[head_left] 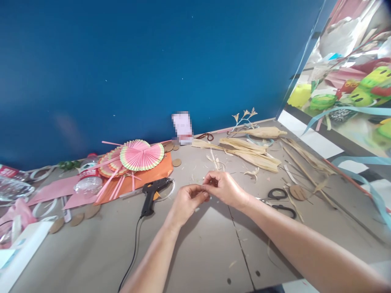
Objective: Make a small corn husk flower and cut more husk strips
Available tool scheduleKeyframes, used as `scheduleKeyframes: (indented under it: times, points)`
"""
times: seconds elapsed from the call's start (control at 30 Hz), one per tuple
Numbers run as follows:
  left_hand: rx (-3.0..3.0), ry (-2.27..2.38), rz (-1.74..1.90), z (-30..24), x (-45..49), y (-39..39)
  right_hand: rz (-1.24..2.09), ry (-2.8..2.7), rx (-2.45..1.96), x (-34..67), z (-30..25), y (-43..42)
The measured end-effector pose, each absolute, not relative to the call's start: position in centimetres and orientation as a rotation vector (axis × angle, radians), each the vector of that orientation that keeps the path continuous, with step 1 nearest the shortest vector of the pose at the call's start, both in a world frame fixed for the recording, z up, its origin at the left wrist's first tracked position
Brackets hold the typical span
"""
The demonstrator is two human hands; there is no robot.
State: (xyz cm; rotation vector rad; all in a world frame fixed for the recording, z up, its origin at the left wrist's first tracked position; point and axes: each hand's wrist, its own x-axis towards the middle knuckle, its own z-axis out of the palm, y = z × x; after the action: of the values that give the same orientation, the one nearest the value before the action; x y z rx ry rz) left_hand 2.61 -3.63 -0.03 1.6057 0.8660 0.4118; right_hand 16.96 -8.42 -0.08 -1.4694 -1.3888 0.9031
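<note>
My left hand (190, 202) and my right hand (224, 188) meet over the middle of the grey table (201, 252). The fingertips of both are pinched together and touch each other. Whatever lies between them is too small or too hidden to make out. Beyond the fingers, a pale frayed husk piece (215, 162) rests on the tabletop among small scraps. A black glue gun (152, 196) lies left of my left hand, its cord running toward me. Right of my right wrist are black-handled scissors (279, 201), partly covered by the forearm.
Dried corn husks (253, 156) and thin stalks (308, 175) spread over the right side. Pink paper fans (142, 155) sit on orange paper (166, 166) at left, beside a plastic bottle (89, 177). A blue panel (146, 81) rises behind the table.
</note>
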Motion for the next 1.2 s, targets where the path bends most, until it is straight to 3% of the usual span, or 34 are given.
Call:
scheduleKeyframes:
  times: [0.43,0.87,1.2]
  points:
    - [1.698,0.882,0.49,-0.3,2.8,-4.1,0.968,-1.255,-1.441,16.5,0.2,-8.5]
    - [1.287,0.932,0.608,0.0,2.9,-3.6,1.019,-1.212,-1.449,16.8,-0.6,-7.9]
    - [1.439,0.91,0.684,-0.7,2.8,-3.5,1.17,-1.156,-1.485,16.7,0.1,-7.9]
